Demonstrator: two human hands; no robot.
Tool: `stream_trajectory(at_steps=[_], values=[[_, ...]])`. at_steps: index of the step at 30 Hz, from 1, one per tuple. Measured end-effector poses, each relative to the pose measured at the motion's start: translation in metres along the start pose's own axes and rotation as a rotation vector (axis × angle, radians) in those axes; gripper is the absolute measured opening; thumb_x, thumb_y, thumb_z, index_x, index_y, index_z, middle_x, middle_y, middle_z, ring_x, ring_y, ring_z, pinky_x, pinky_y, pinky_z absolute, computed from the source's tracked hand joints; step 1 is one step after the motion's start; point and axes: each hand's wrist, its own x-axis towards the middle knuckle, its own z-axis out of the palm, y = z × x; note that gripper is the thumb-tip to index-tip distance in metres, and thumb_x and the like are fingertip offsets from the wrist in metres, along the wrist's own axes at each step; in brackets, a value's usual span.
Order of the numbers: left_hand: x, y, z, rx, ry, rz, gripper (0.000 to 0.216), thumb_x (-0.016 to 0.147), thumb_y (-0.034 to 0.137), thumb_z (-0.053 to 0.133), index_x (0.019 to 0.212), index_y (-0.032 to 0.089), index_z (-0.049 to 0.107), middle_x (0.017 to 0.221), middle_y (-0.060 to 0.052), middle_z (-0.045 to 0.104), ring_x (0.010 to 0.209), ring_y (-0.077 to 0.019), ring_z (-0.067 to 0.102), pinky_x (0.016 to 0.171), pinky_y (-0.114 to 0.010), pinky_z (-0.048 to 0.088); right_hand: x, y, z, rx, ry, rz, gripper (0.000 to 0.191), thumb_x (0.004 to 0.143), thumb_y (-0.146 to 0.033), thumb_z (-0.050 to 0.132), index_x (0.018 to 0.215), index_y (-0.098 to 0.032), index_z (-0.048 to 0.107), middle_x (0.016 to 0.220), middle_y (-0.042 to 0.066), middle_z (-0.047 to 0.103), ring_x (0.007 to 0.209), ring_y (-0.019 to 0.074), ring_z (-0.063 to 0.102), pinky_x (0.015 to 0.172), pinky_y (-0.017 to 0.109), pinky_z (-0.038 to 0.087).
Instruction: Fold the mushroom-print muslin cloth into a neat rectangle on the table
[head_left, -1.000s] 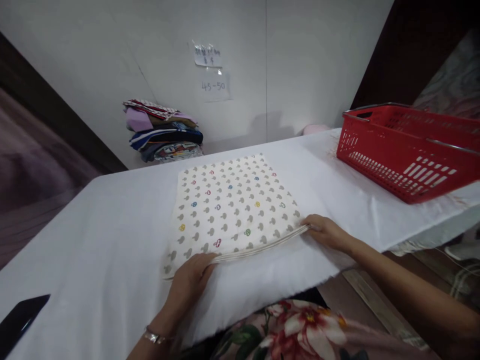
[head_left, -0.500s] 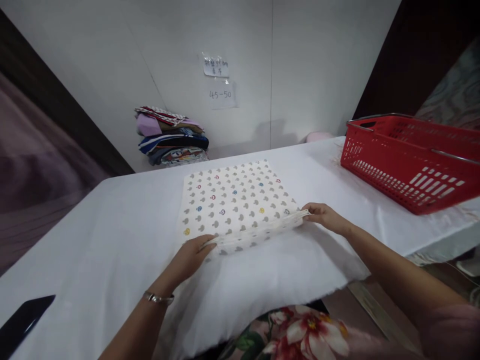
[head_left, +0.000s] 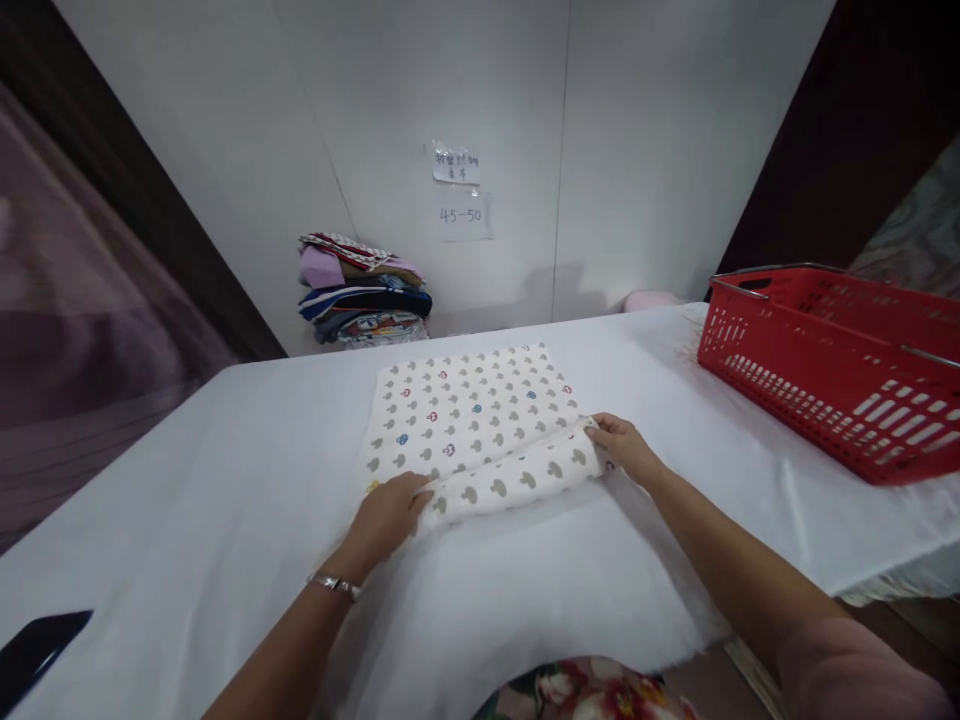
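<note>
A white cloth printed with grey mushrooms and a few coloured ones lies on the white-covered table. Its near edge is turned over into a folded band that shows the print on top. My left hand is closed on the left end of this band, thumb and fingers pinching it. At the right end, my right hand grips the other corner of the fold between thumb and fingers. The far part of the cloth rests flat.
A red plastic basket with metal handles stands on the right. Folded clothes are stacked at the back left by the wall. A dark flat object lies at the left front edge. Two paper notes hang on the wall.
Both hands have turned the near edge further over onto the cloth, away from me. The band now lies broader and flatter, with more print showing. The view has tilted up slightly.
</note>
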Motion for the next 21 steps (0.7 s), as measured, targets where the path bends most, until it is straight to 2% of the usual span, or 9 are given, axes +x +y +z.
stream_trajectory(at_steps=[3,6,8,11,13,15,18,21], values=[[0.007,0.008,-0.008,0.030,-0.058,-0.028,0.028,0.088,0.029,0.041,0.098,0.018,0.065,0.101,-0.008,0.067,0.091,-0.0238,0.062,0.079,-0.035,0.045,0.008,0.000,0.006,0.000,0.036,-0.009,0.031,0.064,-0.041,0.072,0.084,-0.019,0.063,0.072,-0.001,0.066,0.063,0.0140,0.057,0.061,0.027,0.044],[0.022,0.036,-0.012,-0.047,0.042,-0.005,0.027,0.086,0.025,0.045,0.105,0.018,0.063,0.108,-0.008,0.065,0.098,-0.0232,0.060,0.084,-0.035,0.045,0.012,0.001,0.011,-0.023,0.069,-0.014,0.031,0.064,-0.043,0.071,0.083,-0.019,0.064,0.071,0.000,0.066,0.063,0.0150,0.057,0.060,0.028,0.045],[0.036,0.070,-0.010,-0.193,0.141,0.055,0.028,0.089,0.029,0.044,0.109,0.019,0.061,0.111,-0.007,0.064,0.101,-0.0218,0.058,0.086,-0.035,0.045,0.014,0.004,0.013,-0.043,0.081,-0.020,0.031,0.065,-0.044,0.070,0.083,-0.019,0.065,0.071,0.000,0.065,0.063,0.0158,0.057,0.060,0.029,0.046],[0.063,0.130,-0.001,-0.369,0.212,0.231,0.027,0.089,0.034,0.047,0.107,0.019,0.061,0.109,-0.006,0.063,0.099,-0.0207,0.057,0.085,-0.036,0.046,0.014,0.009,0.014,-0.064,0.059,-0.022,0.031,0.065,-0.044,0.071,0.083,-0.019,0.065,0.070,0.000,0.065,0.063,0.0160,0.057,0.059,0.029,0.045],[0.082,0.164,0.010,-0.418,0.282,0.303,0.026,0.086,0.030,0.053,0.109,0.018,0.058,0.112,-0.007,0.061,0.104,-0.0222,0.054,0.090,-0.038,0.044,0.014,0.011,0.013,-0.057,0.019,-0.031,0.032,0.066,-0.045,0.071,0.083,-0.019,0.064,0.069,0.000,0.064,0.062,0.0155,0.056,0.058,0.028,0.045],[0.098,0.188,0.021,-0.449,0.320,0.321,0.026,0.084,0.023,0.056,0.109,0.018,0.056,0.114,-0.007,0.059,0.107,-0.0221,0.053,0.091,-0.037,0.044,0.013,0.012,0.011,-0.035,-0.008,-0.047,0.032,0.066,-0.045,0.071,0.083,-0.019,0.064,0.069,-0.001,0.064,0.062,0.0146,0.055,0.058,0.027,0.043],[0.109,0.203,0.037,-0.502,0.336,0.319,0.024,0.082,0.015,0.055,0.106,0.019,0.054,0.111,-0.006,0.058,0.104,-0.0201,0.052,0.089,-0.034,0.044,0.011,0.013,0.008,-0.018,-0.018,-0.051,0.031,0.065,-0.044,0.073,0.080,-0.019,0.064,0.068,-0.001,0.063,0.061,0.0136,0.054,0.058,0.026,0.041],[0.109,0.204,0.046,-0.542,0.337,0.312,0.020,0.081,0.011,0.053,0.099,0.020,0.053,0.103,-0.004,0.058,0.098,-0.0179,0.053,0.085,-0.032,0.045,0.010,0.012,0.006,-0.020,-0.025,-0.041,0.031,0.063,-0.045,0.073,0.078,-0.019,0.064,0.066,-0.001,0.062,0.060,0.0135,0.052,0.058,0.026,0.040]])
